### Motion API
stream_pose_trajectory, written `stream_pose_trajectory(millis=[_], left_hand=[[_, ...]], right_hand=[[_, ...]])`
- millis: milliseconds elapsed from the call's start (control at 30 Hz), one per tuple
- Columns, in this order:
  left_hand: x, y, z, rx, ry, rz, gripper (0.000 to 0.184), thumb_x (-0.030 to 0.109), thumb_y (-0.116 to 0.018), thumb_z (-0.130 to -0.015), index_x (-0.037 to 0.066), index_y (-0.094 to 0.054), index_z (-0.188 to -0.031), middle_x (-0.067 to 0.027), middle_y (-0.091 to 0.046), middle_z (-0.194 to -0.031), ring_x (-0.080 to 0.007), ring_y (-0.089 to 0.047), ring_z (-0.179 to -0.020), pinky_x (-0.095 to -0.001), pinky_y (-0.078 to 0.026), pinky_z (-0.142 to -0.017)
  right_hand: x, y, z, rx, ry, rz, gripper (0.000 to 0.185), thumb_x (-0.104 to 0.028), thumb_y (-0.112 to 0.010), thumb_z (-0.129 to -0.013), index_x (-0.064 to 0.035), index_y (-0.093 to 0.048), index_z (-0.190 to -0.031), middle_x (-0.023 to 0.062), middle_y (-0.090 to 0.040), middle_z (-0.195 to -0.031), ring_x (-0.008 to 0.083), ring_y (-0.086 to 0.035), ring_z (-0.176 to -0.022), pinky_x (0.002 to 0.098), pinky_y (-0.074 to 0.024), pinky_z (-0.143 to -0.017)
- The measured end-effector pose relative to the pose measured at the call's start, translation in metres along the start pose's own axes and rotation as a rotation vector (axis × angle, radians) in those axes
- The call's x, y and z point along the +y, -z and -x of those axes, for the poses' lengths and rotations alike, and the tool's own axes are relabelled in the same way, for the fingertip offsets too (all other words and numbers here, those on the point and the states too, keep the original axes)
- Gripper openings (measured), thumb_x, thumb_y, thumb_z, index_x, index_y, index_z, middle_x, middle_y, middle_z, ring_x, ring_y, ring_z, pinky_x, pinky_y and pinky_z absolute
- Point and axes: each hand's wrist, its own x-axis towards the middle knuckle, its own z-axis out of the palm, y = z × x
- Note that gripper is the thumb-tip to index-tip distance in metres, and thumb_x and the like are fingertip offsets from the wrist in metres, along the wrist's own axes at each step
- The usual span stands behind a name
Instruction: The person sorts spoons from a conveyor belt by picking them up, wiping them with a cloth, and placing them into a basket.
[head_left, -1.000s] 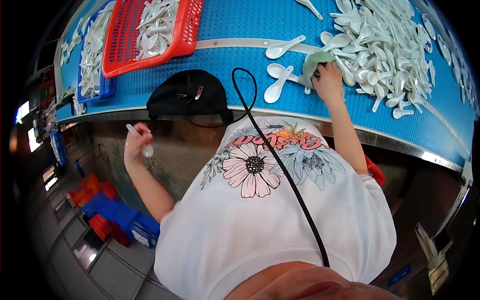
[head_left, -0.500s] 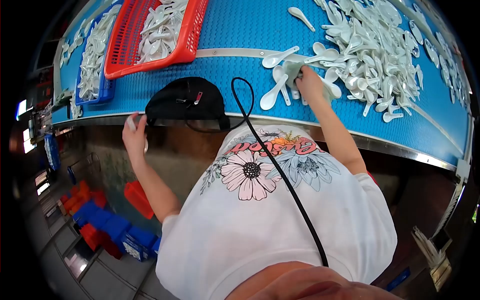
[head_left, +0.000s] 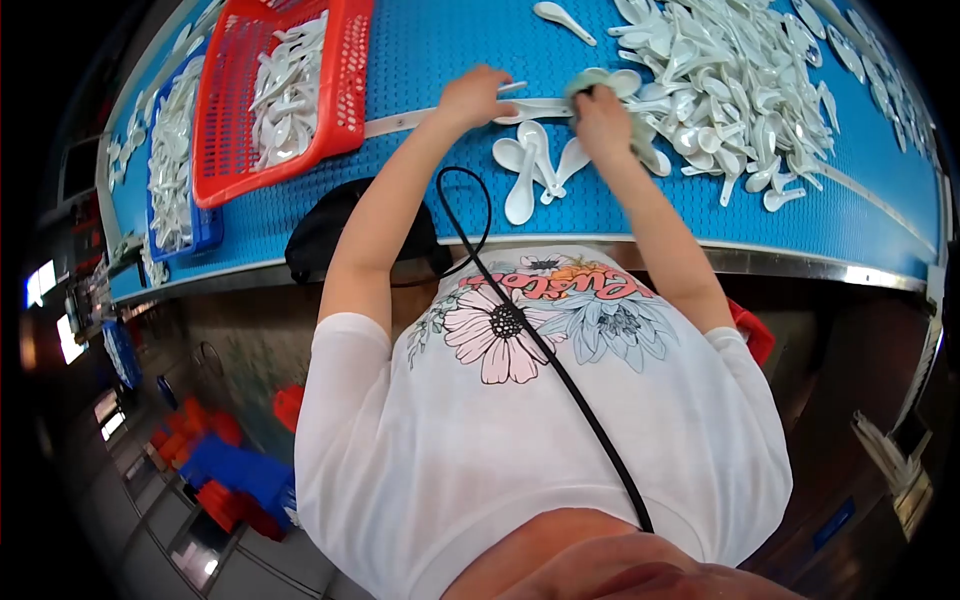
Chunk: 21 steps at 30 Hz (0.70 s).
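Over the blue mat (head_left: 420, 60), my left hand (head_left: 474, 98) is closed on a white spoon (head_left: 512, 88), whose end sticks out to the right of the fingers. My right hand (head_left: 602, 118) grips a pale green cloth (head_left: 590, 80) at the left edge of the large spoon pile (head_left: 720, 90). White spoons touch or lie close beside the cloth. Between and below my hands, several loose spoons (head_left: 522, 190) overlap near the front edge. Another spoon (head_left: 562, 20) lies alone farther back.
A red basket (head_left: 345, 90) of spoons stands at the left, with a blue basket (head_left: 210, 236) beyond it. A black bag (head_left: 318, 228) lies at the front edge, partly behind my left arm. A black cord (head_left: 590, 410) hangs over the white shirt.
My left hand has moved up from below the table edge to over the mat, right of the red basket. My right hand and the cloth have shifted left and farther back.
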Motion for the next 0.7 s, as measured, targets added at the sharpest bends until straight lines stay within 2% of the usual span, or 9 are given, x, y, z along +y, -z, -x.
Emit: stream_pose_trajectory(millis=[167,200,267,300,333,400,467,533,700], left_hand=[[-0.014,-0.012,0.0,-0.179,-0.085,-0.103,0.037,0.031,-0.067,-0.066,0.01,-0.058,-0.095,-0.0122,-0.058,-0.086,-0.0298,-0.055,-0.084,-0.0373,-0.044,-0.071],[-0.014,-0.004,0.009,-0.285,0.01,-0.015,0.035,0.031,-0.067,-0.067,0.009,-0.057,-0.093,-0.012,-0.058,-0.082,-0.0286,-0.056,-0.079,-0.0368,-0.044,-0.068],[-0.023,0.001,0.025,-0.395,0.11,0.072,0.034,0.03,-0.067,-0.068,0.008,-0.056,-0.09,-0.0118,-0.057,-0.079,-0.0273,-0.056,-0.074,-0.0363,-0.043,-0.065],[-0.031,-0.003,0.033,-0.31,0.178,0.165,0.037,0.031,-0.068,-0.067,0.008,-0.056,-0.093,-0.0132,-0.058,-0.081,-0.0266,-0.057,-0.075,-0.0351,-0.044,-0.067],[-0.035,-0.004,0.042,-0.225,0.249,0.26,0.04,0.033,-0.068,-0.066,0.008,-0.056,-0.095,-0.0147,-0.059,-0.084,-0.0258,-0.058,-0.076,-0.0339,-0.045,-0.069],[-0.038,-0.001,0.054,-0.146,0.285,0.373,0.04,0.032,-0.067,-0.069,0.005,-0.056,-0.096,-0.014,-0.06,-0.087,-0.0213,-0.058,-0.08,-0.0315,-0.045,-0.07],[-0.038,0.001,0.061,0.036,0.382,0.93,0.036,0.026,-0.066,-0.072,0.002,-0.056,-0.097,-0.0096,-0.06,-0.088,-0.0161,-0.056,-0.08,-0.0266,-0.043,-0.069],[-0.041,0.002,0.058,0.033,0.379,0.955,0.039,0.027,-0.065,-0.074,0.001,-0.055,-0.102,-0.0067,-0.059,-0.089,-0.0146,-0.055,-0.08,-0.026,-0.043,-0.069],[-0.013,0.008,0.037,-0.254,0.445,0.788,0.044,0.036,-0.071,-0.066,0.003,-0.058,-0.092,-0.0093,-0.06,-0.08,-0.016,-0.057,-0.07,-0.0275,-0.044,-0.062]], right_hand=[[-0.024,-0.001,0.022,-0.104,-0.036,-0.338,0.02,-0.006,-0.056,-0.065,-0.0089,-0.06,-0.084,0.0088,-0.053,-0.087,0.0276,-0.054,-0.08,0.0354,-0.0463,-0.067],[-0.022,0.002,0.025,-0.108,-0.044,-0.34,0.02,-0.006,-0.056,-0.065,-0.0089,-0.06,-0.084,0.0088,-0.053,-0.087,0.0276,-0.054,-0.08,0.0354,-0.0463,-0.067],[-0.014,0.015,0.025,-0.329,-0.119,-0.915,0.027,-0.007,-0.058,-0.066,-0.0096,-0.06,-0.093,0.0085,-0.055,-0.093,0.0276,-0.055,-0.085,0.0314,-0.046,-0.073],[-0.013,0.035,0.026,-0.366,-0.178,-0.984,0.032,-0.006,-0.06,-0.071,-0.0076,-0.058,-0.103,0.0058,-0.056,-0.104,0.0151,-0.055,-0.094,0.026,-0.0433,-0.081],[-0.004,0.043,0.032,-0.311,-0.231,-0.983,0.031,-0.006,-0.06,-0.072,-0.0069,-0.058,-0.102,0.0052,-0.057,-0.103,0.0134,-0.054,-0.093,0.0261,-0.0435,-0.081],[0.005,0.077,0.037,-0.178,-0.368,-0.979,0.026,-0.011,-0.06,-0.072,-0.0057,-0.059,-0.097,0.0075,-0.058,-0.092,0.0175,-0.057,-0.086,0.0281,-0.0451,-0.075],[0.029,0.09,0.043,-0.102,-0.348,-0.764,0.029,-0.011,-0.062,-0.069,-0.0054,-0.059,-0.097,0.0094,-0.057,-0.092,0.0218,-0.058,-0.084,0.0304,-0.0459,-0.074],[0.047,0.098,0.055,-0.32,-0.304,-0.2,0.032,-0.014,-0.065,-0.066,-0.0057,-0.059,-0.096,0.0113,-0.054,-0.094,0.0264,-0.054,-0.089,0.0358,-0.0461,-0.073],[0.025,0.084,0.084,-0.363,-0.193,0.038,0.039,-0.017,-0.069,-0.061,-0.0051,-0.056,-0.096,0.0129,-0.049,-0.097,0.0311,-0.047,-0.097,0.039,-0.0449,-0.074]])
